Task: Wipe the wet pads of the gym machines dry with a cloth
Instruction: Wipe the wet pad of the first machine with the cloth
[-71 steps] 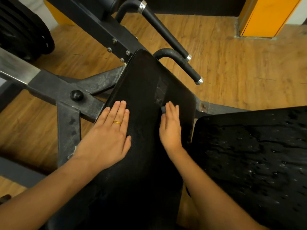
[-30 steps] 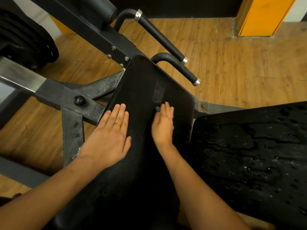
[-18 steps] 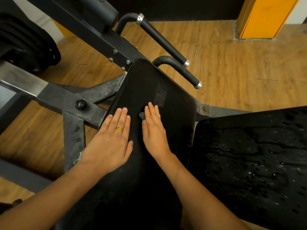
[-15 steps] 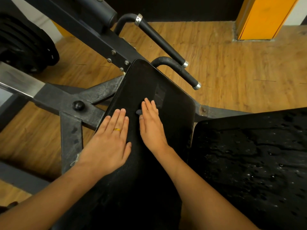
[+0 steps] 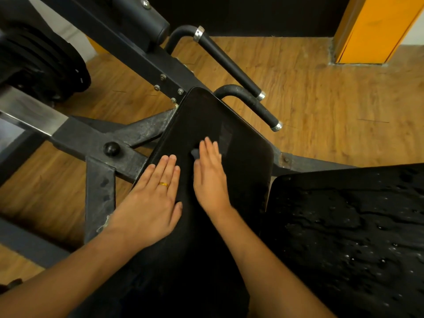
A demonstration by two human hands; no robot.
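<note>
Since the earliest frame the right hand has slid across the narrow pad, from near its right edge to the middle, and now lies just beside the left hand, which has kept its place.

The cloth is almost wholly hidden under the right palm. Only a small grey fold shows by the forefinger, so its weave cannot be told. The right hand is flat, fingers straight and close together, pressing the cloth down rather than clutching it, probably so the whole palm spreads it over the surface. The fingertips are blurred, which suggests a stroke under way.

The left hand is also laid flat and released, a gold ring on one finger. It rests on the pad's left edge, likely to steady the pad against the rubbing.

The narrow pad is smooth black vinyl with rounded corners, dull and free of drops where it shows. The wide pad off its right edge is pebbled with beads and runs of water, so it appears not yet wiped.

Below is a scuffed black steel frame. Two bent handles with chrome collars stand beyond the pad's far corner, above a wood-grain floor.
</note>
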